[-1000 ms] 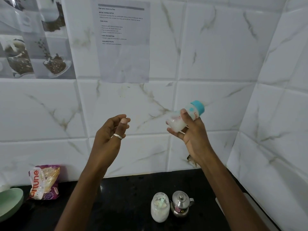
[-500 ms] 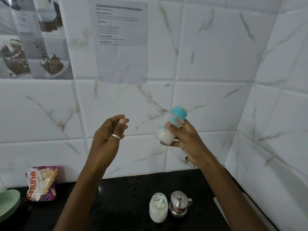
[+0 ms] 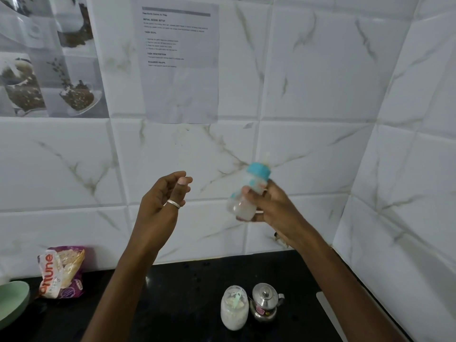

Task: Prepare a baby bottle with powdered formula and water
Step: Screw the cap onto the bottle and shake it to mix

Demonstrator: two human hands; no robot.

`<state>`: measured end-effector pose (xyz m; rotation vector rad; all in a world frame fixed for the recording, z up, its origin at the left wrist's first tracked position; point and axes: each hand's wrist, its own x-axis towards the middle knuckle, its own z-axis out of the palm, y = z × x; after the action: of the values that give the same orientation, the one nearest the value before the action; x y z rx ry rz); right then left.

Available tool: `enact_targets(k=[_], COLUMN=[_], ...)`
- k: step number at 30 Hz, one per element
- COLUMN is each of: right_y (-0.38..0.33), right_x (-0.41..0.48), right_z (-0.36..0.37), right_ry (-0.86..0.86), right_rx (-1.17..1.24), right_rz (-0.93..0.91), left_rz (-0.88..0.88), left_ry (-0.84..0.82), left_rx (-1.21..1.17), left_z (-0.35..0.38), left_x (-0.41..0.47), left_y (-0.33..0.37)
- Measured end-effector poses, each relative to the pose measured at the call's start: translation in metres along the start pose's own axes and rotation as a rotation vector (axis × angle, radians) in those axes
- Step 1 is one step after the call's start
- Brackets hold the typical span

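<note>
White marble-veined wall tiles (image 3: 320, 95) are noted above a black counter (image 3: 185, 280), in a corner of a kitchen.

Grip: the baby bottle (image 3: 243, 208) is held in the right hand (image 3: 274, 208), fingers and thumb wrapped round its body, raised in front of the tiles and well above the counter. The bottle is tilted, its teal collar (image 3: 259, 170) uppermost, with a pale teat (image 3: 266, 156) just made out above that. The bottle is smeared by blur (the hand rather less), which is read as shaking. Milky white contents are seen in the lower part; the level cannot be told.

Left of the grip, at about the same height and apart from it, the left hand (image 3: 160, 208) is raised with fingers loosely curled and nothing held. A ring (image 3: 173, 204) is worn on one finger.

Directly below the grip, on the counter, a jar of white powder (image 3: 234, 314) stands with a pale green scoop (image 3: 237, 298) in it. Just beside it, to the right, is a small lidded steel pot (image 3: 265, 302). Whether the two touch cannot be told.

Far below and left of the grip, a purple and orange packet (image 3: 61, 272) leans at the wall, and a green bowl (image 3: 12, 299) is cut by the frame edge. Above and left of the grip, a printed sheet (image 3: 180, 62) is fixed to the tiles, its text too small to read.

Progress: powder and water are judged to be in, and collar and teat fitted. Mixing is taken as the step in hand. Left to do, as far as can be judged: shaking until the mix is even, then the bottle set down.
</note>
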<state>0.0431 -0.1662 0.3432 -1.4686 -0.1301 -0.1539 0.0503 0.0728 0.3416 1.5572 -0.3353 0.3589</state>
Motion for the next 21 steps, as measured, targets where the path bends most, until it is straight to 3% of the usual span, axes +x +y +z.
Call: enact_targets(k=[2,5,7,10,11,14,15,19,21], right_y=[0.0,-0.007,-0.005,0.003,0.005,0.0,0.0,0.001,-0.004], right_x=[0.001,0.006,0.005,-0.005,-0.004,0.002,0.005,0.001,0.006], right_z=[-0.002,-0.003,-0.001,0.003,0.002,-0.001,-0.002,-0.002,-0.005], right_ry=[0.005,0.158,0.117,-0.081,-0.074,0.086,0.101,-0.058,0.024], right_rx=[0.008,0.36,0.259,-0.108,-0.094,0.267,0.272,-0.079,0.073], right_rz=[-0.017,-0.093,-0.063,0.041,0.032,-0.028,-0.032,0.02,-0.029], left_rz=[0.0,0.004,0.002,-0.001,-0.003,-0.001,-0.001,-0.001,-0.008], left_ry=[-0.006,-0.013,-0.012,-0.003,-0.008,-0.019,-0.015,-0.003,-0.01], left_rx=[0.004,0.015,0.019,0.014,0.014,0.021,0.023,0.019,0.014], left_z=[0.002,0.002,0.001,0.002,0.003,0.001,0.0,0.0,0.002], left_x=[0.0,-0.001,-0.001,0.0,0.0,0.0,0.0,0.001,0.001], left_y=[0.001,0.0,0.0,0.0,0.0,0.0,0.0,0.0,-0.001])
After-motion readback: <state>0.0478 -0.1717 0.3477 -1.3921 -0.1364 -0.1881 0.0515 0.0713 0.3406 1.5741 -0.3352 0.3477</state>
